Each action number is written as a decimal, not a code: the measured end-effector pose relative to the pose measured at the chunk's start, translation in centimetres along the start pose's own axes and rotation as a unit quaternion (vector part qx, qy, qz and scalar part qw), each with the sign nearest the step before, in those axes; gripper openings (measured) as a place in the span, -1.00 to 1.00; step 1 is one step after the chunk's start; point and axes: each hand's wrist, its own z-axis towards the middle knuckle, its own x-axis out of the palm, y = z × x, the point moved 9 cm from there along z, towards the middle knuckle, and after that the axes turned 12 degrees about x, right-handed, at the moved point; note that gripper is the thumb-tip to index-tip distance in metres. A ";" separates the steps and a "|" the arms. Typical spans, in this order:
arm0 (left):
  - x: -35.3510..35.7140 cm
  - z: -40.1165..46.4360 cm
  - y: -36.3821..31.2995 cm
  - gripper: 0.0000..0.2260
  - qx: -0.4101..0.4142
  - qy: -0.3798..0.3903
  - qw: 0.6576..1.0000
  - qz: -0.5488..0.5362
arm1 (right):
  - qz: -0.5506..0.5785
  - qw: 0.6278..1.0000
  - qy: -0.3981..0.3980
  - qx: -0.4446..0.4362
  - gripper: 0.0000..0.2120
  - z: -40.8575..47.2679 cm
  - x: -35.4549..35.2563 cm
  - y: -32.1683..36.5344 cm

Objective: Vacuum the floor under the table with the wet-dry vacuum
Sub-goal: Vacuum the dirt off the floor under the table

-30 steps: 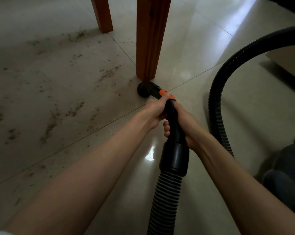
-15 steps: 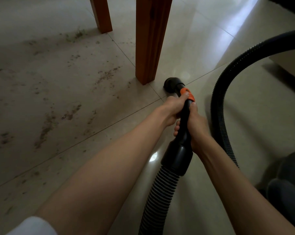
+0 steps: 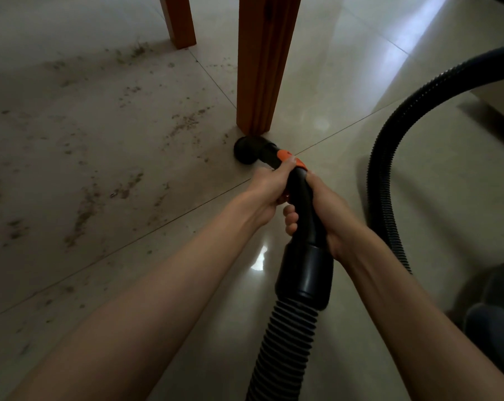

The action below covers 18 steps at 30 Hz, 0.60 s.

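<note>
A black vacuum wand with an orange collar ends in a round black nozzle that sits on the pale tiled floor, right at the foot of the near wooden table leg. My left hand grips the wand just behind the orange collar. My right hand grips it a little lower, fingers curled round the black tube. The ribbed hose runs down from the wand's cuff to the bottom edge. Brown dirt is scattered over the tiles to the left, under the table.
A second wooden leg stands farther back on the left. The hose loops in a big black arc on the right. A dark grey shape fills the lower right corner.
The nozzle swung right of the near leg half a second ago and has come back left to the leg's foot. Both hands kept their grip on the wand.
</note>
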 end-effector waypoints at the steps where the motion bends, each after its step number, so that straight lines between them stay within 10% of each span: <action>1: -0.5 -0.1 -0.2 -0.79 -0.003 -0.007 1.000 -0.005 | -0.005 1.000 0.002 0.001 -0.55 0.0 0.4 0.0; 18: 4.5 -2.7 0.4 -0.54 -0.049 0.054 0.997 -0.011 | 0.007 0.991 -0.125 -0.055 -0.51 -2.8 -3.4 -0.2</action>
